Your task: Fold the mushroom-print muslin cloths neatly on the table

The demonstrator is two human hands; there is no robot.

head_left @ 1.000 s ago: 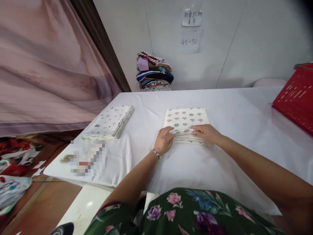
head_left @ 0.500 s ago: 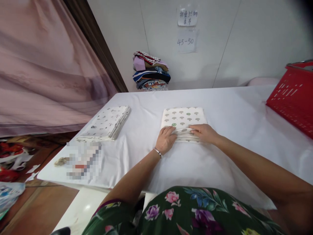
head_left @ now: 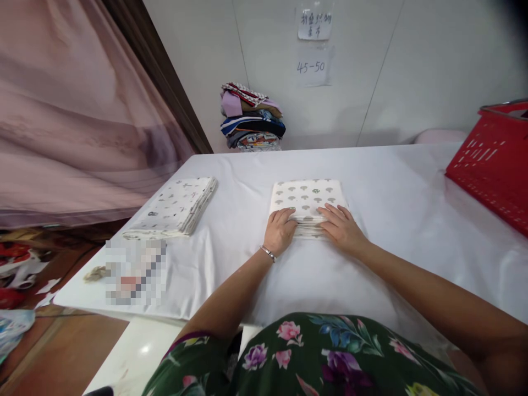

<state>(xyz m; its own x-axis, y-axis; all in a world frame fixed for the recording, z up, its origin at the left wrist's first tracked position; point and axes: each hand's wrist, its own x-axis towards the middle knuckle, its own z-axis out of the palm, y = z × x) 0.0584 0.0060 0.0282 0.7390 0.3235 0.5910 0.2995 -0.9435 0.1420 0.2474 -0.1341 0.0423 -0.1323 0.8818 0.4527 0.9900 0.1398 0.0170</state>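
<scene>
A pink curtain point(head_left: 74, 126) hangs along the left side, with bits of clutter on the floor below it. On the left part of the white-covered surface point(head_left: 396, 181) lies a folded white cloth point(head_left: 175, 206) with a tiny scattered print, well apart from the hands. Behind it, against the wall, sits a pile of mixed coloured clothes point(head_left: 251, 118), and two paper notes point(head_left: 314, 25) are stuck on the wall above.

In the middle of the surface lies a folded printed cloth point(head_left: 307, 192), cream with rows of small grey and green shapes. The left hand point(head_left: 279, 231), a bracelet point(head_left: 268, 253) at its wrist, lies palm down on the near left edge of that cloth with its fingers stretched out, gripping nothing. The right hand point(head_left: 340, 225) lies the same way, flat and relaxed on the near right edge, just beside the left.

At the far right stands a red basket point(head_left: 490, 165) on the surface, well apart from the cloth.
</scene>
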